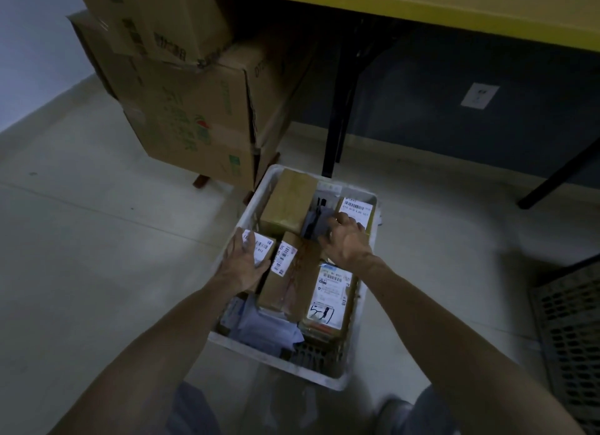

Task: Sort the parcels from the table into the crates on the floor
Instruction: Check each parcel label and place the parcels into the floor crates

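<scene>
A white plastic crate [276, 356] stands on the floor, filled with several parcels. My left hand [242, 262] grips a small cardboard parcel with a white label [264, 244] at the crate's left wall. My right hand [345, 239] reaches down in the crate's right half, its fingers curled on a grey soft parcel [316, 221]. Between my hands lies a long brown box with a barcode label [289, 272]. A larger plain brown box [287, 202] fills the far left corner. Labelled parcels lie at the far right [355, 208] and near right [331, 293].
Stacked big cardboard boxes [194, 109] stand behind the crate on the left. A yellow-edged table [422, 9] with black legs [334, 135] spans the top. A dark perforated crate [571, 330] sits at the right edge. Pale floor lies open to the left.
</scene>
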